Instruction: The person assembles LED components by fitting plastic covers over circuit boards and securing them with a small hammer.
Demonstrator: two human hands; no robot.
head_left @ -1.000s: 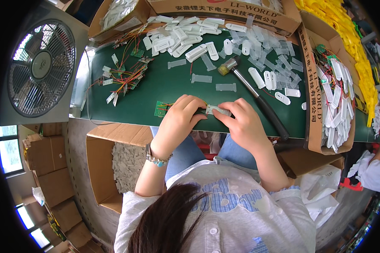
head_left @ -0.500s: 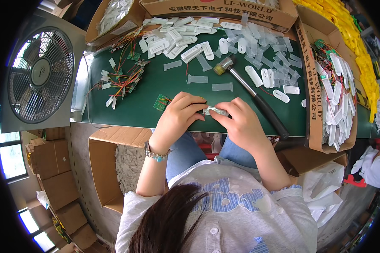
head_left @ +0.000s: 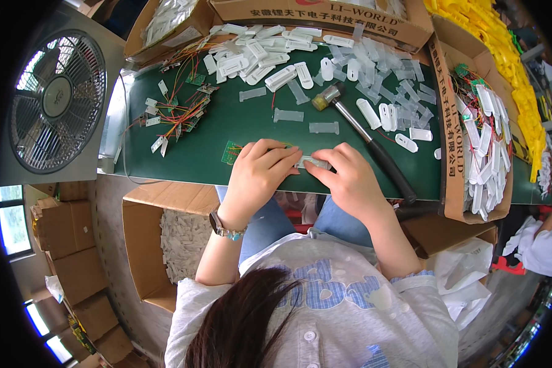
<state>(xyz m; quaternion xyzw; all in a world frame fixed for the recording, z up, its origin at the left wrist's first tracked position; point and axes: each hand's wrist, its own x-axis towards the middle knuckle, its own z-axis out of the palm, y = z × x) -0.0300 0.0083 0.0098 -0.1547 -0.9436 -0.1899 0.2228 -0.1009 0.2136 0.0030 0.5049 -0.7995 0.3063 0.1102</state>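
Just above the table's front edge, a small whitish plastic casing (head_left: 314, 162) with a shiny, see-through look lies between my two hands. My right hand (head_left: 351, 176) pinches its right end between thumb and fingers. The fingers of my left hand (head_left: 262, 170) are bent and pressed together at its left end, covering that part. A green circuit board (head_left: 230, 152) pokes out left of my left hand, and its thin wires run under the fingers. Beyond my hands lie clear plastic strips (head_left: 324, 127) and a hammer (head_left: 372, 142) with a black handle.
White casings (head_left: 257, 58) are heaped at the back, clear strips (head_left: 405, 92) at the back right. Wired boards (head_left: 178, 116) lie at the left. Cardboard boxes (head_left: 438, 104) border the table (head_left: 214, 172). A fan (head_left: 56, 101) stands left; an open carton (head_left: 142, 245) sits below.
My left hand's fingers have drawn closer together and lie flatter over the casing's left end. The circuit board has shifted slightly left. My right hand has barely moved.
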